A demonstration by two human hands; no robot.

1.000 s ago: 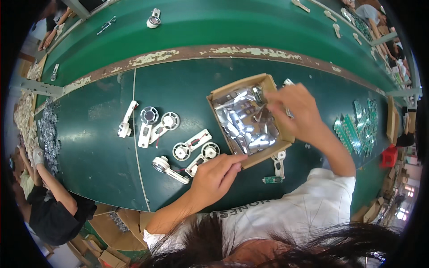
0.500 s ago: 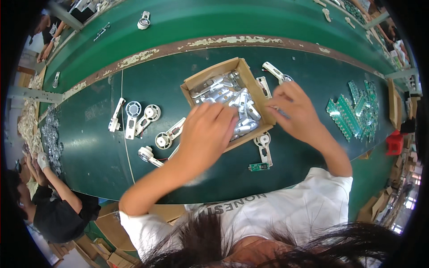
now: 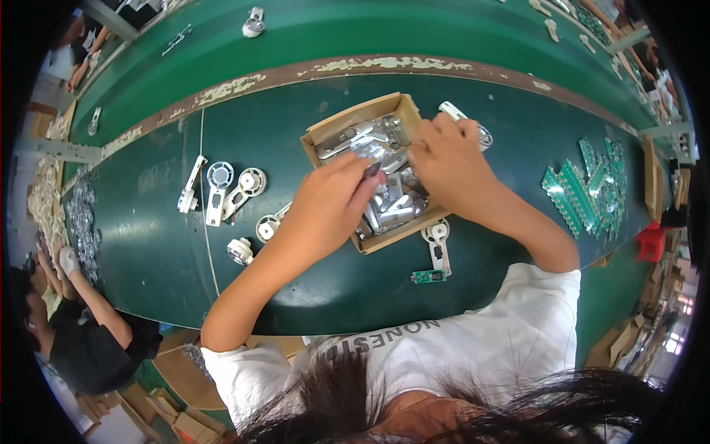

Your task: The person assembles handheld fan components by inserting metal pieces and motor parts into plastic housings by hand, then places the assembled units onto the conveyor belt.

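Note:
An open cardboard box (image 3: 334, 127) stands on the green table, with many silver metal or metal-look elongated casings (image 3: 399, 214) lying loose in it. My left hand (image 3: 333, 196) is over the box's left side, thumb and fingers closed on a small grey piece (image 3: 372, 172), mostly hidden by the hand. Over the box's right rim is my right hand (image 3: 455, 163), its fingers curled together; whatever they hold is hidden. Just beyond it lies a white fan-like part (image 3: 452, 111), partly covered.
White round-headed parts (image 3: 220, 177) lie left of the box. Another white part (image 3: 436, 233) is at its near side, beside a small green circuit board (image 3: 429, 277). Green circuit boards (image 3: 584, 192) are piled at right. A co-worker (image 3: 81, 333) sits at left. Beyond the ledge, a green belt (image 3: 355, 33) carries parts.
My right hand has moved left, over the box's right rim. My left hand has shifted slightly left, and a grey piece now shows in its fingers. Items on the belt have moved right.

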